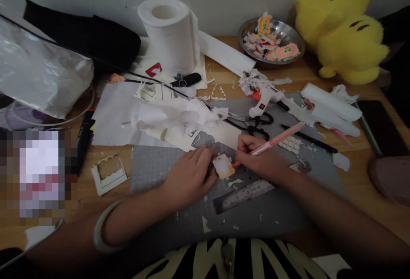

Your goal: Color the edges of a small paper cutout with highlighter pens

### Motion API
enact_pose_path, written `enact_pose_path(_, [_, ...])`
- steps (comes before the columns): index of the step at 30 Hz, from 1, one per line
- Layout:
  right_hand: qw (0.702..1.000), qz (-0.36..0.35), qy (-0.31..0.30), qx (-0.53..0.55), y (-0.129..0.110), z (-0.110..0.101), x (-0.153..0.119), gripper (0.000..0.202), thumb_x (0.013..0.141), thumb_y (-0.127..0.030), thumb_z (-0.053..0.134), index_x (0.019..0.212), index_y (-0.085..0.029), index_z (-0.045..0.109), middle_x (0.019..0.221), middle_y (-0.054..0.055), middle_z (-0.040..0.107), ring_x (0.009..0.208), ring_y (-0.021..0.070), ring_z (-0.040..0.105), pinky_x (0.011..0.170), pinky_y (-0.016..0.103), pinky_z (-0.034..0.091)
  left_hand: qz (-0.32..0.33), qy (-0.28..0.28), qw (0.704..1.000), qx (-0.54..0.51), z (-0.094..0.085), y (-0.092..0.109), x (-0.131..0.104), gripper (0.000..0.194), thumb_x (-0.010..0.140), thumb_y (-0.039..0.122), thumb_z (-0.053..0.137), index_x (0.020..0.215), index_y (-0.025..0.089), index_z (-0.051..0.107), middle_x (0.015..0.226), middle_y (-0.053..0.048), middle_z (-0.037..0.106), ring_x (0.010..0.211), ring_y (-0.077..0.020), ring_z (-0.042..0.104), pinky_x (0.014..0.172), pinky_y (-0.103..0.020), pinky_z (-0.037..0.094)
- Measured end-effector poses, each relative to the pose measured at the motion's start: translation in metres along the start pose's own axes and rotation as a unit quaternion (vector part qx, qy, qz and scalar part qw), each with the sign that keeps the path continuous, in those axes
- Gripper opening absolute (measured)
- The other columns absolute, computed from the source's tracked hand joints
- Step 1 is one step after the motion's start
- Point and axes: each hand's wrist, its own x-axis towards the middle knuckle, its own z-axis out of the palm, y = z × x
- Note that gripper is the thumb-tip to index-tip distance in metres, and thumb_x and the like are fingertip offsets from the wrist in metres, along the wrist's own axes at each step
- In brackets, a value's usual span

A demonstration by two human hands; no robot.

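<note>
Small white card with orange wavy edge (224, 167) above grey gridded cutting mat (150, 172). Left hand (195, 172) at card's left, fingers curled narrow; grip unclear. Right hand (261, 159) at card's right, fingers closed around translucent orange pen (280, 136). Likely edge colouring; calls for steady card, light tip. Beyond card, rightward: round steel bowl (286, 33), orange cutouts (287, 51), white scraps inside.
</note>
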Motion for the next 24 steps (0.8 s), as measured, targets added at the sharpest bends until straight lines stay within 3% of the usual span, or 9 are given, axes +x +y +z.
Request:
enact_pose_path(6, [1.0,-0.005,-0.004,-0.003,0.0008,0.0008,0.0004,0.023,0.067,-0.013,0.048,0.055,-0.02,0.029,0.05,-0.008,0.033,0.045,0.007,0.036,0.042,0.018,0.028,0.002,-0.028,0.999,-0.022,-0.0052,0.0014,0.0,0.024,0.077,0.015,0.033,0.099,0.016,0.042,0.092,-0.007,0.051,0.081,-0.0197,0.052,0.069,-0.037,0.047])
enact_pose_path(12, [0.999,-0.034,-0.02,-0.029,0.0009,0.0006,0.0006,0.023,0.067,-0.013,0.048,0.055,-0.02,0.03,0.052,-0.008,0.03,0.048,0.0068,0.029,0.043,0.018,0.024,-0.007,-0.011,1.0,-0.005,-0.0029,0.0039,0.0005,0.05,0.074,0.046,0.052,0.113,0.016,0.041,0.101,-0.009,0.049,0.088,-0.0237,0.052,0.072,-0.039,0.048])
enact_pose_path(16, [0.998,-0.036,-0.038,-0.046,0.0004,0.0014,0.0005,0.024,0.068,-0.015,0.05,0.056,-0.02,0.03,0.052,-0.008,0.031,0.048,0.0066,0.03,0.043,0.019,0.024,0.003,-0.02,1.0,0.018,-0.001,0.0033,0.001,0.041,0.078,0.043,0.048,0.111,0.018,0.045,0.097,-0.008,0.049,0.084,-0.0219,0.054,0.071,-0.038,0.048])
enact_pose_path(21, [0.999,-0.008,0.033,-0.008,0.0022,0.0037,0.0004,0.022,0.074,-0.024,0.05,0.059,-0.02,0.034,0.052,-0.007,0.037,0.046,0.0066,0.034,0.044,0.019,0.027,0.008,-0.03,0.999,0.013,-0.0028,0.0022,0.0007,0.038,0.079,0.04,0.047,0.111,0.02,0.048,0.096,-0.007,0.049,0.081,-0.0204,0.053,0.069,-0.037,0.048])
enact_pose_path(24, [1.0,-0.008,0.015,-0.005,0.0026,0.0029,0.0,0.023,0.074,-0.023,0.051,0.059,-0.02,0.034,0.052,-0.007,0.038,0.047,0.0067,0.036,0.044,0.019,0.028,0.011,-0.035,0.999,0.006,-0.004,0.0023,0.0006,0.038,0.08,0.039,0.047,0.112,0.019,0.047,0.097,-0.007,0.049,0.082,-0.0207,0.053,0.071,-0.038,0.048])
